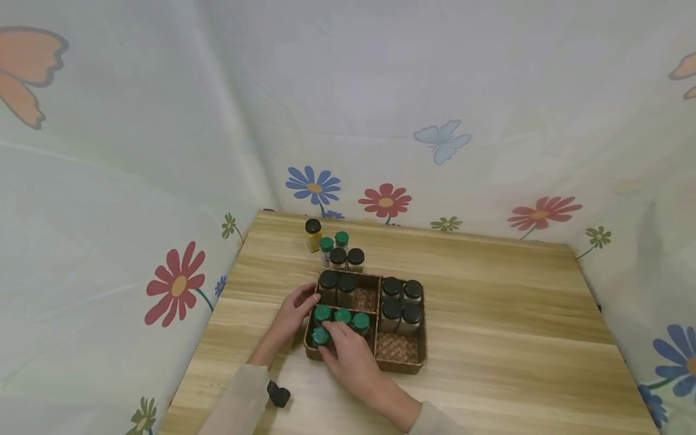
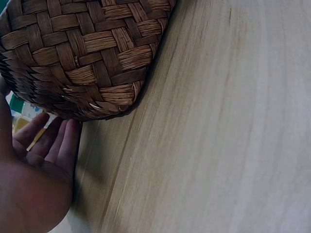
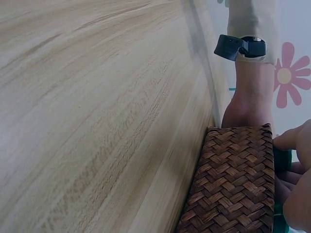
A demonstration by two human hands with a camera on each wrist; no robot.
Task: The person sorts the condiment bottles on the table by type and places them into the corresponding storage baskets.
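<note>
My right hand (image 1: 353,359) reaches over the front left compartment of a woven basket (image 1: 399,366). Its thumb and fingers pinch a green-capped jar (image 1: 321,336) in the front left corner; the jar's body is hidden by the basket wall. Other green-capped jars (image 1: 360,321) stand upright behind it in the same compartment. Against the basket's left side rests my left hand (image 1: 293,312), its fingers (image 2: 68,145) loosely extended along the outer wall and the thumb near the rim. In the right wrist view, green lids (image 3: 282,159) show past the woven wall under the right hand.
Black-capped jars (image 1: 346,282) fill part of the back left compartment, and several more (image 1: 411,314) stand in the right one. Behind the basket are two black-capped jars (image 1: 356,258), two green-capped bottles (image 1: 326,244) and a yellow-filled jar (image 1: 313,235). Flowered sheets surround the wooden table (image 1: 500,302).
</note>
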